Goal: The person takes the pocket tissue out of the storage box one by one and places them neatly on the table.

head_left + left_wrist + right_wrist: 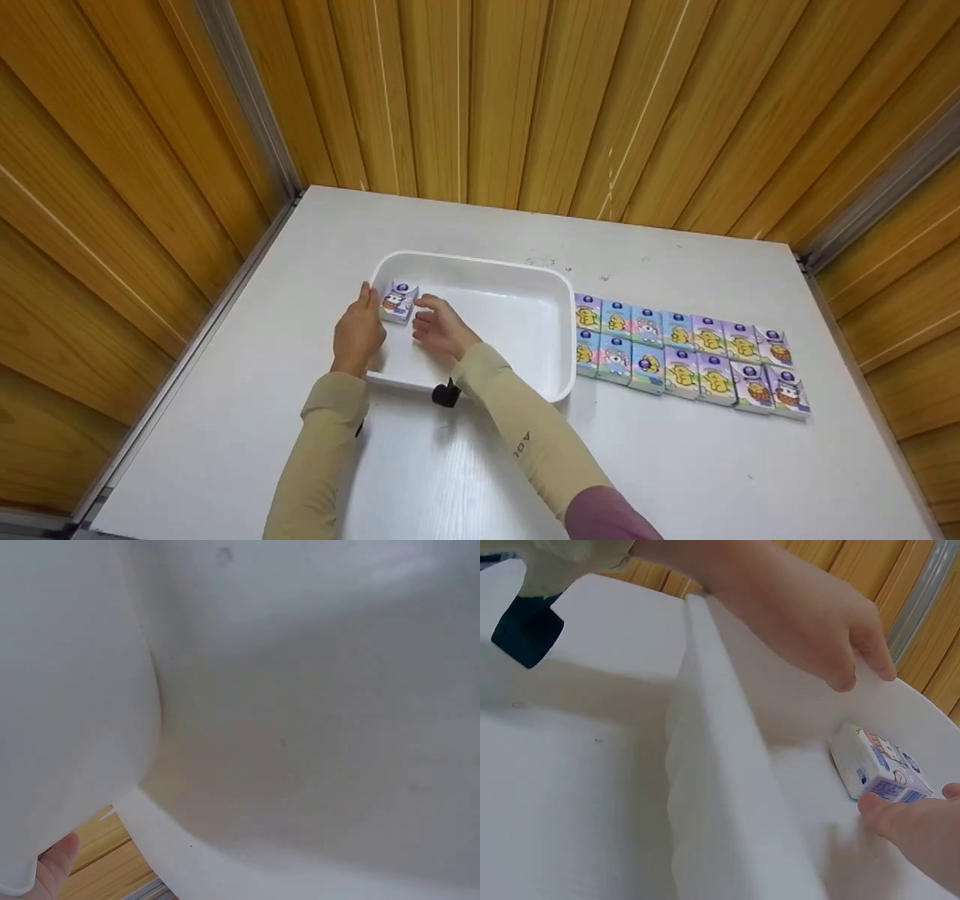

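Observation:
A small tissue pack (397,302) with a cartoon print lies inside the white plastic tray (480,264), against its left end. My left hand (358,334) holds the tray's left rim; in the right wrist view this hand (802,619) reaches over the rim. Part of that hand (60,864) shows beside the tray wall in the left wrist view. Over the tray floor, my right hand (444,328) has its fingers loosely bent, just right of the pack. In the right wrist view its thumb (889,817) is close to the pack (881,765); whether they touch, I cannot tell.
Two rows of similar tissue packs (682,369) lie on the white table (660,465) right of the tray. A black wrist-mounted piece (446,394) is by the tray's front rim. Wood-patterned walls (495,105) enclose the table's back and sides.

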